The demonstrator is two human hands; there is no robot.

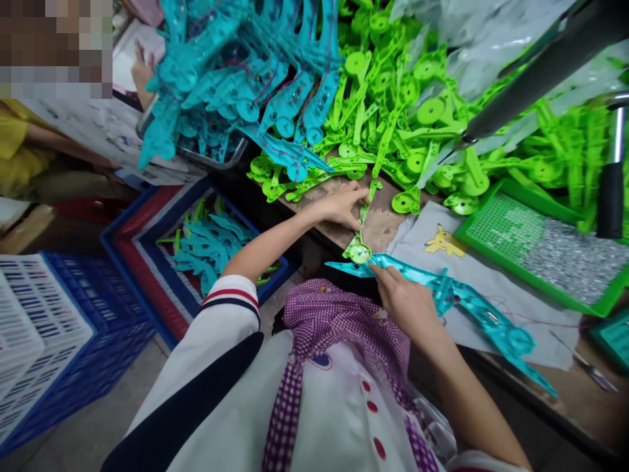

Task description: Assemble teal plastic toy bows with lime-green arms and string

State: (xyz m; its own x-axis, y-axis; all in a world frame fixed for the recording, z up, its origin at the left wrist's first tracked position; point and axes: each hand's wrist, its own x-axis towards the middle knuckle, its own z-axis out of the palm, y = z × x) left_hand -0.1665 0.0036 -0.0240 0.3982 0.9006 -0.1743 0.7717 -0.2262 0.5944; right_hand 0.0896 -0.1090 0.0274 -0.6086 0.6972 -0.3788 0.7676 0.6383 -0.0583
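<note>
My left hand (341, 204) pinches the upper end of a green plastic arm piece (360, 241), whose round end hangs down by the table edge. My right hand (409, 300) grips a long teal plastic piece (457, 298) that lies across the grey cloth (496, 285), with thin wires trailing from it. The green piece's round end meets the teal piece's pointed left tip. A heap of green parts (393, 111) and a heap of teal parts (246, 85) fill the bench behind.
A green tray (531, 246) of small metal bits sits at the right, near a black-handled tool (610, 196). Tweezers (587, 364) lie on the bench edge. Blue crates (73, 328) stand on the floor left, one holding teal parts (206, 246). Another person in yellow (19, 151) sits at far left.
</note>
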